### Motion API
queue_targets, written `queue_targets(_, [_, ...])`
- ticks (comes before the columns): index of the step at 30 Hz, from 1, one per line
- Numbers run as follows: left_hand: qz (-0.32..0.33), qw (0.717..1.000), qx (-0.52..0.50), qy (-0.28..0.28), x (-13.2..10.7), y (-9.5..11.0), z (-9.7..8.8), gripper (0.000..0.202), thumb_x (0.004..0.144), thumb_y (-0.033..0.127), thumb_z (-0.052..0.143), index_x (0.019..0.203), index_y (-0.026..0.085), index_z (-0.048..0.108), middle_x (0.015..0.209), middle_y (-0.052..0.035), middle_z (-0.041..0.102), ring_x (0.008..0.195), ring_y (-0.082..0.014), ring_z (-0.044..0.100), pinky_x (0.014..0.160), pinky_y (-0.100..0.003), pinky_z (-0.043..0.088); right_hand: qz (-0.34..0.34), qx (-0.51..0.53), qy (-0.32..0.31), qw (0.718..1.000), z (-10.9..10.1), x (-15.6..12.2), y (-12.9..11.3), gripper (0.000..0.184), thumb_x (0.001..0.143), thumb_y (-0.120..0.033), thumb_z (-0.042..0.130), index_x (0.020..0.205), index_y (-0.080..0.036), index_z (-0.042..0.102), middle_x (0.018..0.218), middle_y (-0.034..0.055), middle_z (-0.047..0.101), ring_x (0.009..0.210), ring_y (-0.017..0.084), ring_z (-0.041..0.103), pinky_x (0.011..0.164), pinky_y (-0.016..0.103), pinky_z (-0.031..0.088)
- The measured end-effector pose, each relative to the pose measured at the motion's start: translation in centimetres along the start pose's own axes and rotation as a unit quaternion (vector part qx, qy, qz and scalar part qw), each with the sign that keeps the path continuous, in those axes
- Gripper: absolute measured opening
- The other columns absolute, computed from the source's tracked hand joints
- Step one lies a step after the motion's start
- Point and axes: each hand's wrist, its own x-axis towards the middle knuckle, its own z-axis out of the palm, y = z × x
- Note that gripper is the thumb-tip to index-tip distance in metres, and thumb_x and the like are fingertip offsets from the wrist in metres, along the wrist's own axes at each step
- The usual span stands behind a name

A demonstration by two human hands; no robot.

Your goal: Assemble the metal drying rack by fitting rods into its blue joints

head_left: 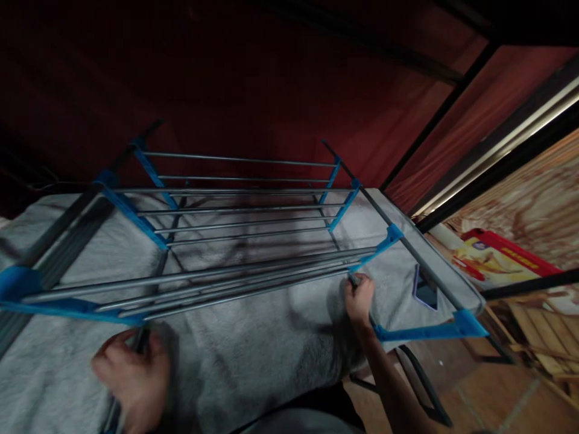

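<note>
A clothes drying rack (244, 208) with grey metal rods and blue plastic joints lies across a grey blanket (253, 337) on a bed. My left hand (133, 374) is closed around a grey bar of the rack at the lower left. My right hand (359, 296) is closed on the end of a grey rod near a blue joint (392, 235) on the rack's right side. Both arms reach in from the bottom edge.
A dark phone (425, 289) lies on the blanket just right of my right hand. A dark red wall (271, 84) rises behind the bed. At right stand a red and yellow box (497, 256) and wooden slats (547, 331) on a tiled floor.
</note>
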Motion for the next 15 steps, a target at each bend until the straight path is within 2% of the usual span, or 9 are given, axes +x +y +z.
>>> queue_targets(2, [0.066,0.998,0.025,-0.004,-0.9,1.4,0.4,0.043,0.098,0.043,0.044,0.127,0.013,0.055,0.128,-0.021,0.059,0.13,-0.0385,0.051,0.113,-0.058,0.041,0.018,-0.009,-0.001,1.0,-0.1,1.3,1.2,0.039,0.095,-0.043,0.047,0.123,-0.016,0.052,0.116,0.0199,0.06,0.114,0.036,0.055,0.1,0.057,0.046])
queue_targets(4, [0.163,0.984,0.028,-0.058,-1.2,3.1,1.1,0.041,0.101,0.041,0.038,0.127,0.016,0.058,0.127,-0.0175,0.063,0.124,-0.0333,0.057,0.111,-0.052,0.044,0.025,-0.012,-0.02,0.999,0.4,2.4,1.7,0.038,0.092,-0.043,0.051,0.12,-0.017,0.055,0.111,0.017,0.063,0.108,0.034,0.059,0.097,0.053,0.048])
queue_targets(6, [0.243,0.964,0.032,-0.105,-0.8,4.7,2.0,0.045,0.102,0.041,0.034,0.13,0.016,0.059,0.129,-0.0165,0.065,0.123,-0.032,0.058,0.112,-0.05,0.043,0.03,-0.013,-0.038,0.999,1.1,3.1,1.8,0.034,0.09,-0.04,0.051,0.116,-0.018,0.058,0.106,0.0153,0.065,0.101,0.032,0.061,0.094,0.05,0.05])
queue_targets(8, [0.293,0.944,0.05,-0.14,0.4,5.7,3.0,0.049,0.103,0.043,0.032,0.13,0.014,0.062,0.127,-0.0167,0.069,0.123,-0.0331,0.06,0.114,-0.052,0.04,0.037,-0.014,-0.046,0.998,1.6,3.6,1.7,0.033,0.09,-0.035,0.049,0.116,-0.017,0.059,0.105,0.0155,0.067,0.1,0.032,0.063,0.094,0.049,0.05])
queue_targets(10, [0.309,0.929,0.079,-0.188,1.7,6.1,4.0,0.05,0.102,0.043,0.033,0.128,0.015,0.065,0.124,-0.0158,0.072,0.12,-0.0336,0.063,0.112,-0.052,0.041,0.04,-0.012,-0.052,0.998,1.8,3.8,1.8,0.033,0.089,-0.033,0.048,0.116,-0.018,0.061,0.107,0.0158,0.067,0.101,0.031,0.063,0.095,0.047,0.05])
queue_targets(13, [0.298,0.907,0.114,-0.274,3.3,5.8,4.9,0.045,0.101,0.039,0.036,0.124,0.018,0.069,0.119,-0.0139,0.075,0.112,-0.0318,0.068,0.103,-0.048,0.048,0.043,-0.007,-0.057,0.997,1.7,4.0,2.2,0.033,0.089,-0.031,0.048,0.117,-0.018,0.062,0.109,0.0153,0.068,0.102,0.03,0.063,0.097,0.046,0.05])
queue_targets(15, [0.289,0.898,0.121,-0.31,3.8,5.6,5.1,0.044,0.101,0.035,0.037,0.125,0.019,0.07,0.122,-0.0131,0.076,0.112,-0.0296,0.07,0.102,-0.046,0.049,0.044,0.0,-0.06,0.997,1.7,4.0,2.4,0.034,0.089,-0.03,0.048,0.118,-0.018,0.061,0.11,0.0154,0.068,0.103,0.029,0.064,0.098,0.046,0.05])
